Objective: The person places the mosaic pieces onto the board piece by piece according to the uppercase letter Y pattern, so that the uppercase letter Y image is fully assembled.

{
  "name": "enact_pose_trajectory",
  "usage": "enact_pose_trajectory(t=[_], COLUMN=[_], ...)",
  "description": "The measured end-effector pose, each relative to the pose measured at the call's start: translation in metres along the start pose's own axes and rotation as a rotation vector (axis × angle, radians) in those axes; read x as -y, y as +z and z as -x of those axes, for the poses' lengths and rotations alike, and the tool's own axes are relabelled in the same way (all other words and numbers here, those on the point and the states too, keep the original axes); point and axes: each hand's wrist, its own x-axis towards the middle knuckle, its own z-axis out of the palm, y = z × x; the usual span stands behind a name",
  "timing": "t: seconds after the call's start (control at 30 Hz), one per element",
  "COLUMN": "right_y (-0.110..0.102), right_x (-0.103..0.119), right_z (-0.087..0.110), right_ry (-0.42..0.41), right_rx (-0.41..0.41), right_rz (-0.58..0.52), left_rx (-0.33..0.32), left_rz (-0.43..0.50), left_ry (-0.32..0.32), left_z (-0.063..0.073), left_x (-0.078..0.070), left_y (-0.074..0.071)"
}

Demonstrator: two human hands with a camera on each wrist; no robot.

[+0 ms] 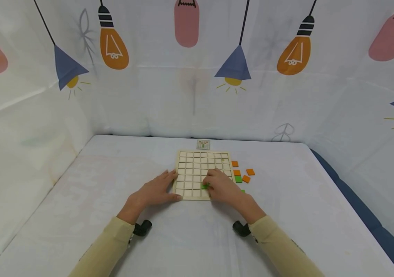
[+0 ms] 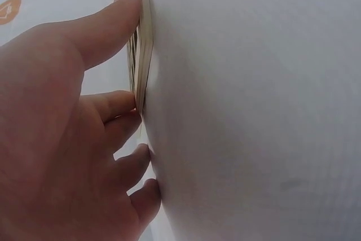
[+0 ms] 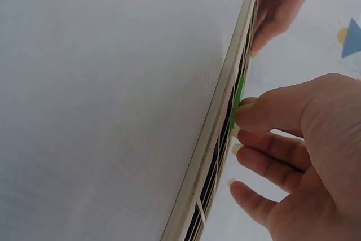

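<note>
A pale wooden board point(image 1: 190, 166) marked into a grid of square cells lies flat on the white table. My left hand point(image 1: 156, 188) rests against its left side, fingers along the side edge and thumb at the near left corner. Over the near part of the grid, my right hand point(image 1: 222, 186) pinches a green square tile point(image 1: 205, 186) between thumb and fingertips. In the right wrist view the green tile point(image 3: 238, 101) stands tilted at the board's surface, its lower end right at the cells. The right palm and fingers cover part of the grid in the head view.
Several orange tiles point(image 1: 250, 172) lie loose beside the board's right edge. Two green tiles point(image 1: 238, 179) are there too, one partly hidden by the right wrist. A small card with a grid pattern point(image 1: 203, 144) lies behind the board. A printed white curtain point(image 1: 162, 100) surrounds the table.
</note>
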Motion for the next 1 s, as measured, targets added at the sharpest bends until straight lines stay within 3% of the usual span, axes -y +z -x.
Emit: enact_pose_trajectory(t=[0.27,1.0], right_y=[-0.002,-0.009], right_x=[-0.004,-0.018], right_z=[0.003,0.011], right_ry=[-0.04,-0.009], right_rx=[0.002,0.005], right_rz=[0.014,0.045], left_rx=[0.001,0.011], left_rz=[-0.001,-0.011], left_ry=[-0.002,0.003], left_z=[0.0,0.0], left_x=[-0.001,0.0], left_y=[0.0,0.0])
